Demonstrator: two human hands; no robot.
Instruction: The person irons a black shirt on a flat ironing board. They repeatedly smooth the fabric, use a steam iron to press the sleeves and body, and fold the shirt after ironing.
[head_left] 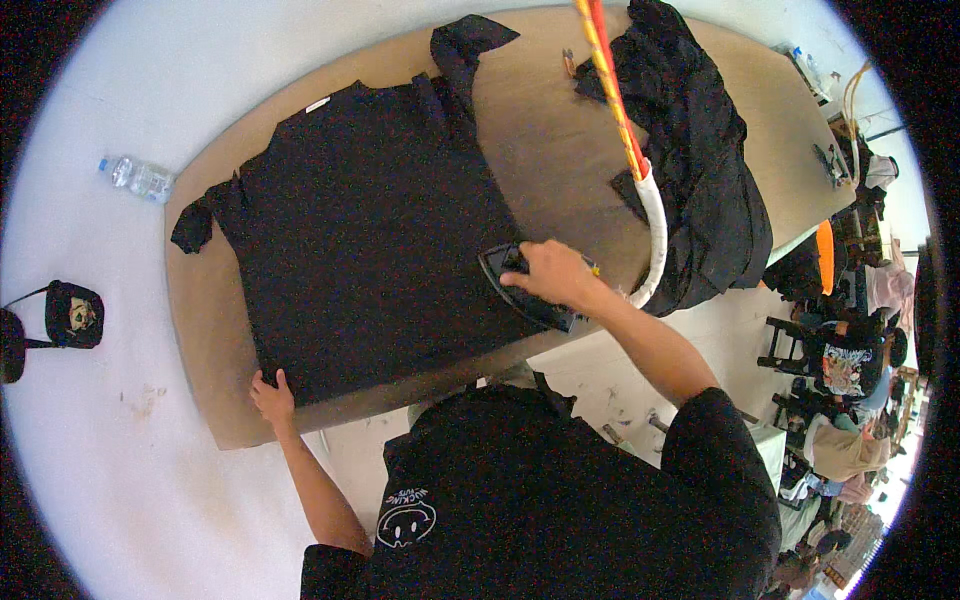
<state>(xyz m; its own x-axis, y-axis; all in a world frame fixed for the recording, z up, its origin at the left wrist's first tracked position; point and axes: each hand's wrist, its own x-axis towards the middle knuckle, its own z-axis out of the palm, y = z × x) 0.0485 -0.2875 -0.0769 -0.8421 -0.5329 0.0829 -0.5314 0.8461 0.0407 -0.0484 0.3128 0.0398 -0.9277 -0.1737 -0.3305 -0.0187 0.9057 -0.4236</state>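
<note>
A black long-sleeved shirt (370, 230) lies spread on the brown-covered table (550, 130), its collar toward the far side and its hem along the near edge. My right hand (556, 275) is closed round the handle of a dark iron (510, 292), which rests at the shirt's right edge near the hem. From the iron's rear, a white-wrapped hose (655, 225) curves upward beside a red and yellow cord (612, 90). At the hem's left corner, my left hand (272, 398) grips the fabric between thumb and fingers; the fingertips are partly hidden.
Crumpled black garments (700, 170) are heaped on the table's right side. A clear plastic bottle (140, 178) is beyond the left edge, and a black bag (75, 314) is farther left. People work among stools and cloth (845, 450) at far right.
</note>
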